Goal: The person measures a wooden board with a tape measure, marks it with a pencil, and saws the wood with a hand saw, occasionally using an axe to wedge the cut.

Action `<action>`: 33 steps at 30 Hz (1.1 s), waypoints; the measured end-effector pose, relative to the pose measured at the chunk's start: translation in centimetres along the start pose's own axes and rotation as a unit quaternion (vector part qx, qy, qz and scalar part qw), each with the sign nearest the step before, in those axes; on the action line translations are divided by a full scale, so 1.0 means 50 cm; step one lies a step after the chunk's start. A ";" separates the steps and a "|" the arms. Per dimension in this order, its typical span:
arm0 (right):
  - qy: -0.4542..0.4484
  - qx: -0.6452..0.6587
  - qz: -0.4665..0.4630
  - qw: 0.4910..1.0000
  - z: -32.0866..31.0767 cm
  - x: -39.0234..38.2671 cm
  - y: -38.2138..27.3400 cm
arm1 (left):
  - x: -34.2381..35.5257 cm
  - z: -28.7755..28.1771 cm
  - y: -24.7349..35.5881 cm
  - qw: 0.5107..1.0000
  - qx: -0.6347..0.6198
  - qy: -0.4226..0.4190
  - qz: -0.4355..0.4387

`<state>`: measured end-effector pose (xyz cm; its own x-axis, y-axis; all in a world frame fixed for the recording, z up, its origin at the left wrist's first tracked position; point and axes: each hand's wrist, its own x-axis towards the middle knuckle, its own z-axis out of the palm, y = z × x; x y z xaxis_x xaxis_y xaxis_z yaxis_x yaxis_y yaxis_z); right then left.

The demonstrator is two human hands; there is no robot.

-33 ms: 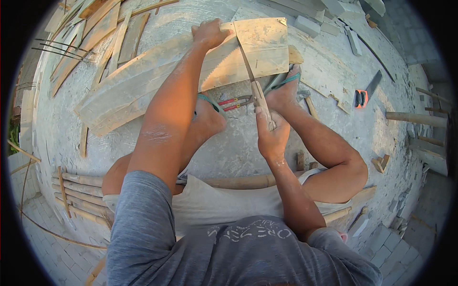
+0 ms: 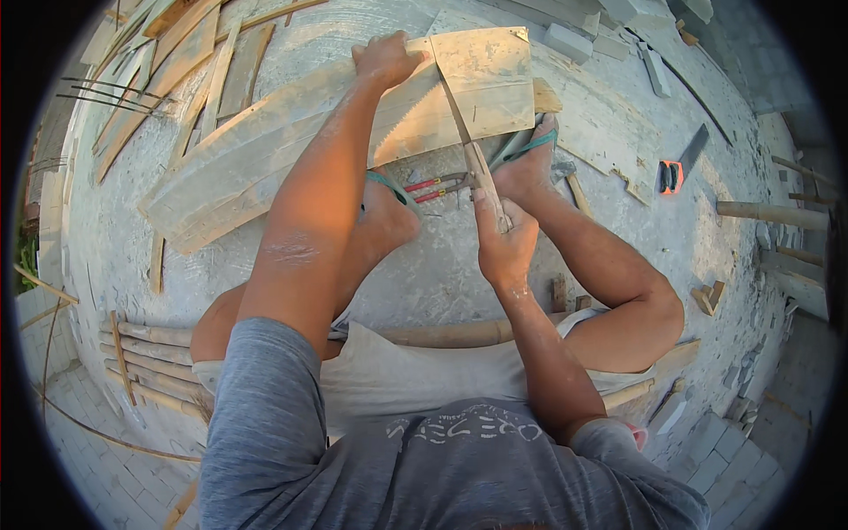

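My right hand [image 2: 508,247] is wrapped round the wooden handle of a handsaw [image 2: 478,172]. The saw's thin blade points away from me and lies across a wide, pale wooden board [image 2: 291,146], near its right end. My left hand [image 2: 386,62] grips the board's far edge, to the left of the blade, with its fingers curled over. The board slants from lower left to upper right, over or against my feet in green-strapped flip-flops [image 2: 541,146]. Under its near edge, pincers with red handles [image 2: 428,190] lie on the floor between my feet.
A second handsaw with an orange and black handle [image 2: 671,177] lies to the right. Loose planks [image 2: 159,79] are heaped at far left, near thin rods. Grey blocks [image 2: 570,44] stand at the back. Round poles [image 2: 159,353] lie left of me. A flat board [image 2: 609,132] rests at right.
The picture has shifted very slightly. Both hands keep the same hold, and the saw stays across the board at nearly the same place.
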<state>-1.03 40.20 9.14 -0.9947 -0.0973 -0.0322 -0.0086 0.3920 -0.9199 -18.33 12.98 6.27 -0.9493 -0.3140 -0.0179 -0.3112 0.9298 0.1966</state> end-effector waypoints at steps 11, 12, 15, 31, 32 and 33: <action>0.004 0.030 -0.028 0.999 -0.037 -0.037 0.018 | 0.029 0.004 -0.011 1.000 -0.009 0.006 0.007; 0.020 0.059 -0.025 0.998 -0.043 -0.056 0.021 | 0.024 0.012 -0.005 1.000 -0.010 0.006 0.017; 0.037 -0.023 -0.013 0.999 0.030 0.125 0.025 | 0.020 0.017 0.039 0.997 -0.041 -0.063 0.017; 0.019 -0.052 -0.037 0.998 0.041 0.099 0.013 | 0.020 0.008 0.001 0.997 -0.027 -0.065 -0.015; -0.001 -0.031 -0.010 0.999 0.005 0.032 0.006 | 0.019 -0.004 -0.015 0.997 -0.025 -0.078 -0.017; -0.020 -0.009 0.013 1.000 -0.032 -0.020 0.004 | 0.022 -0.010 -0.018 0.997 -0.024 -0.071 -0.024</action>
<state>-0.18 41.86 9.62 -0.9899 -0.1221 -0.0720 0.0154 0.4120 -0.9111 -19.06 11.71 6.59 -0.9314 -0.3237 -0.1664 -0.3566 0.9032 0.2387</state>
